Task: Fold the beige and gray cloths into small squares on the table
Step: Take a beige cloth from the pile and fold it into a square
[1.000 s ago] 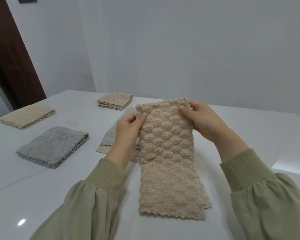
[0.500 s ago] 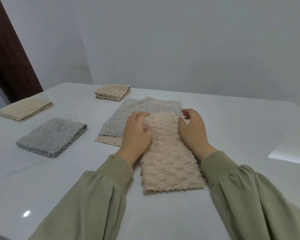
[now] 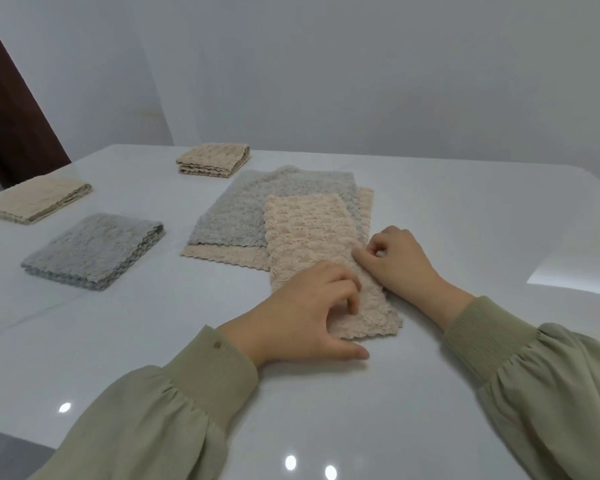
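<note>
A long beige textured cloth (image 3: 312, 237), folded into a narrow strip, lies flat on the white table (image 3: 153, 341), its far half resting on an unfolded gray cloth (image 3: 257, 206). Under the gray one lies another flat beige cloth (image 3: 222, 252). My left hand (image 3: 302, 317) rests on the strip's near left part, fingers curled onto the fabric. My right hand (image 3: 399, 261) pinches the strip's right edge about midway along.
Three folded squares sit on the left half of the table: a gray one (image 3: 94, 251), a pale beige one (image 3: 35, 199) at the far left, and a beige one (image 3: 213, 159) at the back. The table's far edge meets a white wall.
The beige strip, held upright a second ago, now lies flat. Both hands slid from its far end toward me, to its near half.
</note>
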### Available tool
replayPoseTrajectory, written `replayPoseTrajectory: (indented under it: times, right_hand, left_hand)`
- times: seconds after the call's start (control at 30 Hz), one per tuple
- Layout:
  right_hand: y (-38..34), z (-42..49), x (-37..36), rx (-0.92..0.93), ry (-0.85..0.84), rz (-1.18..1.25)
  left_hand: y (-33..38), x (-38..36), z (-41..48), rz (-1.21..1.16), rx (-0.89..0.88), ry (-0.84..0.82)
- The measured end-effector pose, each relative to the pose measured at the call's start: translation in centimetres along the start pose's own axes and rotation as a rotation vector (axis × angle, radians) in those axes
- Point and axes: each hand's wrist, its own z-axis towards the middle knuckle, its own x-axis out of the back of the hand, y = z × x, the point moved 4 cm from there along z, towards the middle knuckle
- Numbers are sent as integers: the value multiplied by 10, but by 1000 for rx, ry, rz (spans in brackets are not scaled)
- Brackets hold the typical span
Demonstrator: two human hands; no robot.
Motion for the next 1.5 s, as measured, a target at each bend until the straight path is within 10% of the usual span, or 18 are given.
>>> replayPoseTrajectory:
  times: [0.43, 0.9, 1.07, 1.5]
  right_hand:
    - [-1, -9, 9, -97, 10, 257]
    - [-5, -12, 13, -111, -26, 75]
    - [-8, -12, 14, -84, -39, 52]
    - [-9, 31, 12, -129, 46, 130]
  left_hand:
    - [10, 7, 6, 36, 30, 369]
    - [12, -13, 8, 198, -69, 180]
    - [0, 7, 7, -55, 125, 260]
    - [-79, 31, 22, 205, 489, 433]
